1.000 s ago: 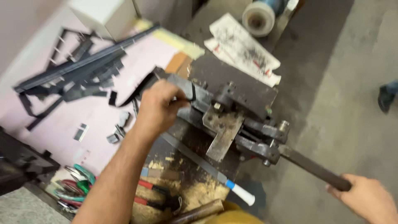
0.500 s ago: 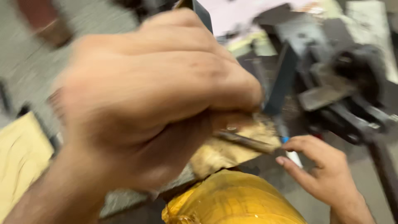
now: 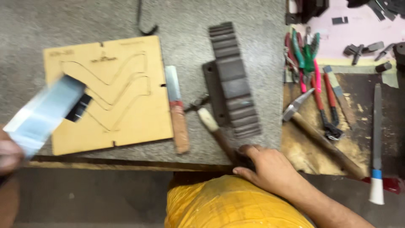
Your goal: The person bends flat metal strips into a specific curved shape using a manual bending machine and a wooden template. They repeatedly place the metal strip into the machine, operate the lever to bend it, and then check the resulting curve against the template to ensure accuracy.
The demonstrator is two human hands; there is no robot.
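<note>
My left hand [image 3: 8,154] is blurred at the far left edge. It holds a shiny flat metal strip [image 3: 42,112], which reaches up over the left corner of a light wooden board [image 3: 122,114] cut with curved slots. My right hand [image 3: 265,169] rests at the table's near edge. Its fingers curl around the end of a small hammer's wooden handle [image 3: 215,128]. The hammer lies on the grey tabletop [image 3: 84,21] beside a dark ridged metal block [image 3: 234,80].
A blade with a wooden handle [image 3: 177,114] lies right of the board. Further right are coloured pliers [image 3: 303,55], a second hammer [image 3: 316,131] and a file with a white and blue grip [image 3: 376,139]. Small metal offcuts lie on a pink sheet [image 3: 358,29]. My yellow garment [image 3: 228,202] fills the bottom.
The view has swung away from the dark metal press to the left part of the bench. My left hand now holds a metal strip and my right hand has come onto the hammer handle.
</note>
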